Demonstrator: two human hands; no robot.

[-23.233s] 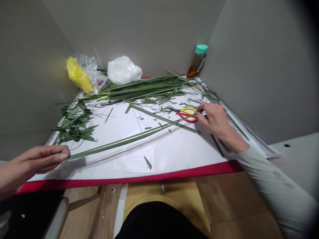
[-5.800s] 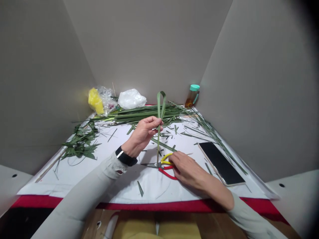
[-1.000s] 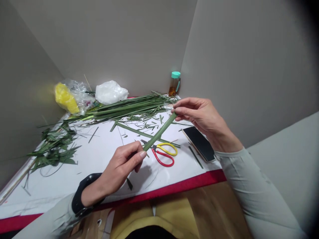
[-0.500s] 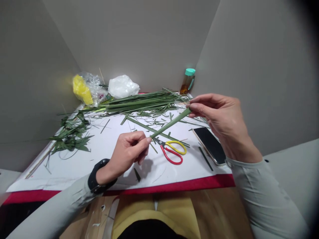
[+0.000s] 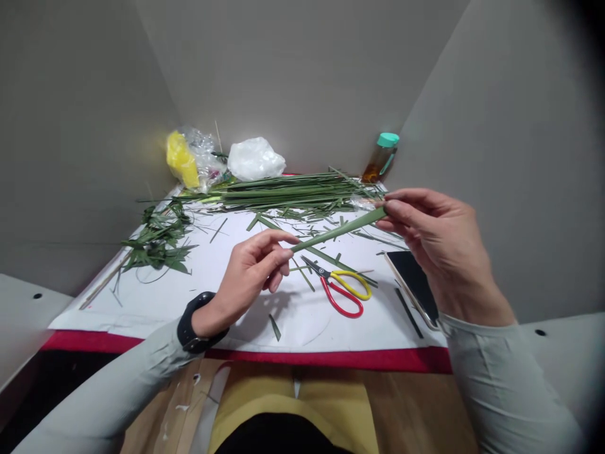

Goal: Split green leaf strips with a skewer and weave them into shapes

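- Above the red-and-yellow scissors [image 5: 343, 287], I'm seeing a green leaf strip [image 5: 340, 228] stretching slantwise across the head view.
- Right of the scissors, the right hand [image 5: 439, 246] is pinching the strip's far end, thumb and fingers clamped together.
- Left of the scissors, the left hand [image 5: 250, 268] is curling at the near end; I cannot tell whether it's gripping.
- Beyond the scissors, a bundle of long leaves [image 5: 293, 192] is lying along a white paper sheet [image 5: 142, 309].

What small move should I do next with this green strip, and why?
Probably pick up the scissors with your left hand: they lie close to it, and your right hand pinches one end of the strip, so it could likely hold the strip alone.
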